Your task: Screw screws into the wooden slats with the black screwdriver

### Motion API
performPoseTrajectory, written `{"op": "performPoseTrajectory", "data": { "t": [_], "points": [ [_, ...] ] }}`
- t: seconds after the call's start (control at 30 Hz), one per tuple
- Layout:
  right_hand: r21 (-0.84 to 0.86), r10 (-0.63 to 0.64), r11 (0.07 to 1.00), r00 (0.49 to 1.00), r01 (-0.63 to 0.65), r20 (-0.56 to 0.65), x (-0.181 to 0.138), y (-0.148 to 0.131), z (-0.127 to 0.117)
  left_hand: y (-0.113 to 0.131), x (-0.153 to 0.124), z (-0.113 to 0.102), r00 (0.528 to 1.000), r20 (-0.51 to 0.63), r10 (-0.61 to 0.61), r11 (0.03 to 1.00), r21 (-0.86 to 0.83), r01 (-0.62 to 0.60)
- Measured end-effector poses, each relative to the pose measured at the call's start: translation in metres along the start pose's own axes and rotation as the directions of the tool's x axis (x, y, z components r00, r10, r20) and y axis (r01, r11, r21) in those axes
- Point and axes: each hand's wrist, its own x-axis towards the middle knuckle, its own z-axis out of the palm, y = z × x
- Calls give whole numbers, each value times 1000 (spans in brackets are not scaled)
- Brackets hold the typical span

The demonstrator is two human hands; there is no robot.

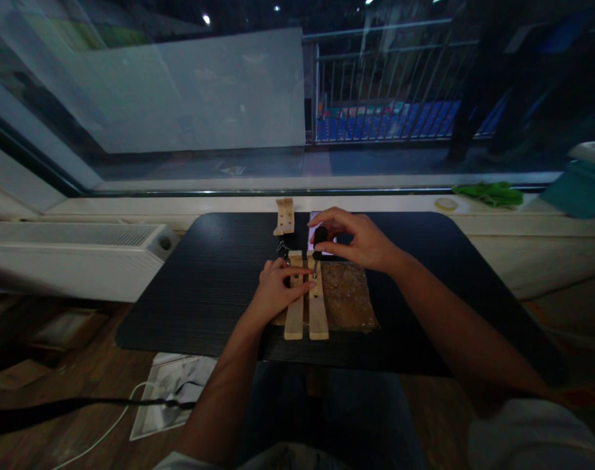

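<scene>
Both forearms are stretched from the lap across the black table (204, 274).
A screwdriver (319, 238) is pinched upright by the right hand (360, 241), fingers closed round its black handle, its tip set on the right slat (319, 316). The left slat (294, 313) is pressed under the flat, unclenched left hand (276, 287).
</scene>
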Motion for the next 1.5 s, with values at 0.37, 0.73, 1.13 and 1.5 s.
{"op": "performPoseTrajectory", "data": {
  "t": [0.37,0.73,1.13,1.5],
  "points": [
    [-105,-127,986,991,132,51,0,-1,-3,-1,0,1,1000,-4,-2,1000,-11,2],
    [-121,-168,977,982,178,85,0,1,-4,0,0,1,1000,-3,8,1000,-17,-8],
    [-53,-81,995,996,83,45,0,3,-2,-1,0,1,1000,6,1,1000,-16,-1],
    [-38,2,999,1000,-1,23,1,3,-1,-2,0,2,1000,7,12,1000,-4,-12]
  ]
}}
